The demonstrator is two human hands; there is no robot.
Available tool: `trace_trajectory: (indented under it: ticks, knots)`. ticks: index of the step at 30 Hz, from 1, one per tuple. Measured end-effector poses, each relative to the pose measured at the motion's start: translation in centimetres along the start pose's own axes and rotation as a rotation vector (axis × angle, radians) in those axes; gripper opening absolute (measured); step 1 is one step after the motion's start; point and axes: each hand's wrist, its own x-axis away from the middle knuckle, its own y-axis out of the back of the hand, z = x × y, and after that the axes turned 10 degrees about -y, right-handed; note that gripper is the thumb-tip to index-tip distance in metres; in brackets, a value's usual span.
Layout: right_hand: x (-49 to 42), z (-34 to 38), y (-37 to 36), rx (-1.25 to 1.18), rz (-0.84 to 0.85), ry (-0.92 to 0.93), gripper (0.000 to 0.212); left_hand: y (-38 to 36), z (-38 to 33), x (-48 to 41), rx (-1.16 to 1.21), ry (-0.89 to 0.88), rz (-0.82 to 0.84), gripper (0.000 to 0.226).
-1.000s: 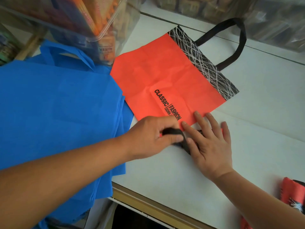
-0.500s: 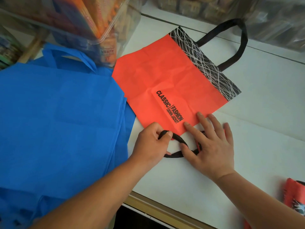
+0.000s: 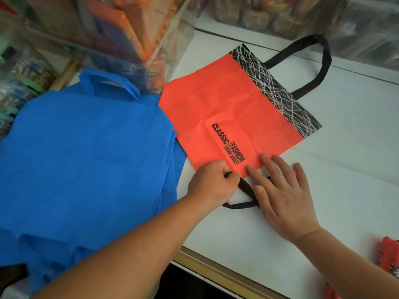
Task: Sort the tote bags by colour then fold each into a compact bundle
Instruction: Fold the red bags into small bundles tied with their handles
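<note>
An orange tote bag point(image 3: 226, 108) with black print and a black scribble-patterned band lies flat on the white table point(image 3: 345, 169). One black handle point(image 3: 319, 67) sticks out at the far side. Its other black handle point(image 3: 246, 188) loops out at the near edge. My left hand point(image 3: 211, 184) pinches that near handle. My right hand point(image 3: 282, 190) lies flat with straight fingers, pressing the bag's near edge and the handle. A stack of blue tote bags point(image 3: 90, 152) lies to the left, partly under the orange bag's corner.
Clear plastic bins of goods point(image 3: 121, 33) stand at the back left, and more bins point(image 3: 280, 16) stand at the back right. An orange folded bundle point(image 3: 388, 257) sits at the right edge. The table's front edge point(image 3: 216, 268) runs below my arms.
My left hand has pulled the near black handle out from under my right hand, so its loop shows on the table. My right hand stays pressed on the bag's edge.
</note>
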Motion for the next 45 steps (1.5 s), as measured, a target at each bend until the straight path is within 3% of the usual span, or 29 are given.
trace_trajectory:
  ticks: [4, 7, 10, 12, 14, 18, 22, 25, 28, 30, 34, 38, 42, 45]
  knots:
    - [0.9, -0.1, 1.0, -0.150, -0.012, -0.199, 0.064, 0.3, -0.8, -0.2, -0.074, 0.017, 0.040, 0.035]
    - [2.2, 0.5, 2.6, -0.190, -0.009, -0.562, 0.081, 0.3, -1.4, 0.3, 0.010, 0.076, 0.079, 0.036]
    - [2.3, 0.3, 4.0, -0.334, 0.139, -0.923, 0.098, 0.2, -2.2, 0.9, 0.053, 0.102, 0.093, 0.035]
    - [1.8, 0.0, 4.7, -0.468, 0.207, -1.052, 0.091, 0.0, -2.4, 1.1, 0.039, 0.106, 0.087, 0.036]
    - [1.2, 0.0, 5.5, -0.621, 0.255, -1.104, 0.065, -0.2, -2.5, 1.3, 0.031, 0.115, 0.068, 0.037]
    - [0.8, 0.3, 7.5, -0.882, 0.312, -1.055, 0.028, -0.1, -2.7, 1.8, 0.034, 0.110, 0.072, 0.038]
    - [1.9, 0.6, 12.3, -1.076, 0.330, -0.761, 0.023, 1.1, -4.0, 2.8, 0.059, 0.153, 0.176, 0.035]
    - [3.2, 1.0, 16.8, -0.982, 0.342, -0.452, 0.030, 2.7, -6.7, 4.1, 0.108, 0.178, 0.316, 0.032]
    - [4.4, 1.2, 19.6, -0.795, 0.231, -0.140, 0.028, 3.7, -11.5, 6.3, 0.071, 0.046, 0.422, 0.030]
    - [4.8, 1.4, 20.6, -0.744, 0.153, -0.057, 0.025, 4.2, -14.7, 8.1, 0.062, -0.072, 0.441, 0.030]
    - [5.6, 2.2, 22.3, -0.762, -0.013, -0.073, 0.023, 5.9, -19.2, 11.6, 0.012, -0.254, 0.415, 0.026]
    - [6.7, 4.0, 24.8, -0.975, -0.123, -0.291, 0.034, 7.5, -22.0, 15.3, 0.223, -0.231, 0.397, 0.036]
    - [7.7, 5.4, 26.7, -1.297, -0.010, -0.389, 0.028, 7.9, -22.7, 17.6, 0.367, -0.238, 0.348, 0.039]
    - [8.5, 5.5, 27.1, -1.252, 0.067, -0.390, 0.022, 8.2, -22.3, 18.3, 0.401, -0.238, 0.300, 0.030]
